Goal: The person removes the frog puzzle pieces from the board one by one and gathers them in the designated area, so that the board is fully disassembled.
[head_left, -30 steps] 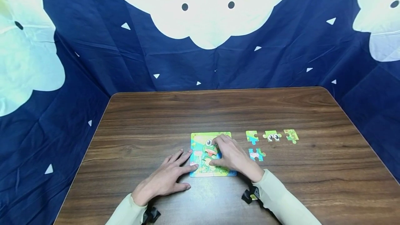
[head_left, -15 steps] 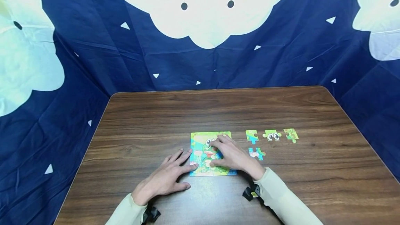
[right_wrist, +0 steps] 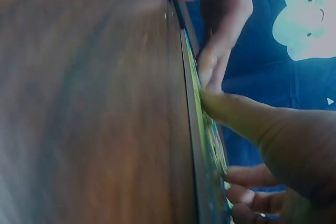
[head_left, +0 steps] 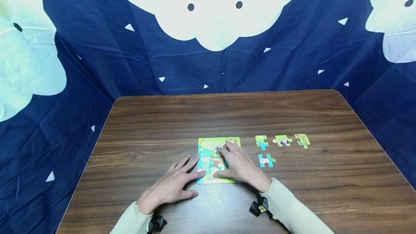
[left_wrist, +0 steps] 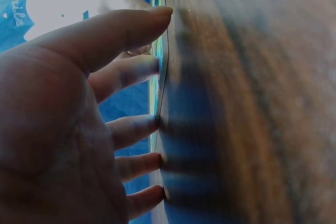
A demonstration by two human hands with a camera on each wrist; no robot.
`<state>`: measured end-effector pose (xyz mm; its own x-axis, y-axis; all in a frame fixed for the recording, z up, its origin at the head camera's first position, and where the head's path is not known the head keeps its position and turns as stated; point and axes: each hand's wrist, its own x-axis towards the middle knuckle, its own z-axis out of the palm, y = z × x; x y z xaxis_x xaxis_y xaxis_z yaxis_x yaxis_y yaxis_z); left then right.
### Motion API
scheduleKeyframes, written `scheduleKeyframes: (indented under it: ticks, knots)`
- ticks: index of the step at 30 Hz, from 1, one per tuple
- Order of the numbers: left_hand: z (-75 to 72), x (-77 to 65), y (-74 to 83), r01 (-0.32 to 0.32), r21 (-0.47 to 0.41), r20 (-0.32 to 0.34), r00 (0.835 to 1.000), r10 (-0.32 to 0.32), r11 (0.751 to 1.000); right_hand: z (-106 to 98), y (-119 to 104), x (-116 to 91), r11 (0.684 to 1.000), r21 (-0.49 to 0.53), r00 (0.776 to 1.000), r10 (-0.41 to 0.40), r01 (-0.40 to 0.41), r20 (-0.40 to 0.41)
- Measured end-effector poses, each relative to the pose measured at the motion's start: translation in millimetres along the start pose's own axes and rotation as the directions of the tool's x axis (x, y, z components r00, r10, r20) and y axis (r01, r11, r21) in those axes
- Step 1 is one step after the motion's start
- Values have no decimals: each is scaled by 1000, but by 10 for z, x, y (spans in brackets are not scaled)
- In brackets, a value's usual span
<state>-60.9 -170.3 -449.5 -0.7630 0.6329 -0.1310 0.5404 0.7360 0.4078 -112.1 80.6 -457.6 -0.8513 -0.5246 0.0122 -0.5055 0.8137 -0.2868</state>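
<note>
A frog jigsaw puzzle [head_left: 205, 142] lies flat on the table, a green-and-blue picture in a thin board. My left hand [head_left: 170, 187] rests at its left edge with the fingers spread and fairly straight. In the left wrist view, the fingertips [left_wrist: 152, 161] touch down along the board's side. Over the right half of the puzzle is my right hand [head_left: 238, 163], its thumb and fingertips set apart on the picture. The right wrist view shows the thumb [right_wrist: 236, 109] on the board. My right palm hides part of the frog; no loose piece shows between those fingers.
To the right lie loose puzzle pieces on the wooden table [head_left: 156, 118]: a green-blue one [head_left: 261, 142], one with eyes [head_left: 282, 141], a green one [head_left: 302, 140] and a blue-pink one [head_left: 266, 160]. A blue cloth [head_left: 182, 64] hangs behind.
My right hand has shifted slightly left and nearer to me over the puzzle, and both frog eyes now show. The left hand and the loose pieces stay where they were.
</note>
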Motion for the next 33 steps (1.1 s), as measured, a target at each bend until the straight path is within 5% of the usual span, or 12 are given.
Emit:
scheduleKeyframes:
  ticks: [7, 15, 33]
  knots:
    - [13, 0, -3, -17, 9, -24, 1000, 17, 1000, 23, -48, -27, 999, -33, 1000, -3, 3, 6]
    - [21, 19, 2, -2, 8, 0, 1000, 2, 1000, 44, -93, -46, 995, -61, 997, 83, -83, -2]
    - [17, 11, -8, 0, -5, -3, 1000, 0, 1000, 148, -198, -45, 988, -95, 988, 115, -125, -106]
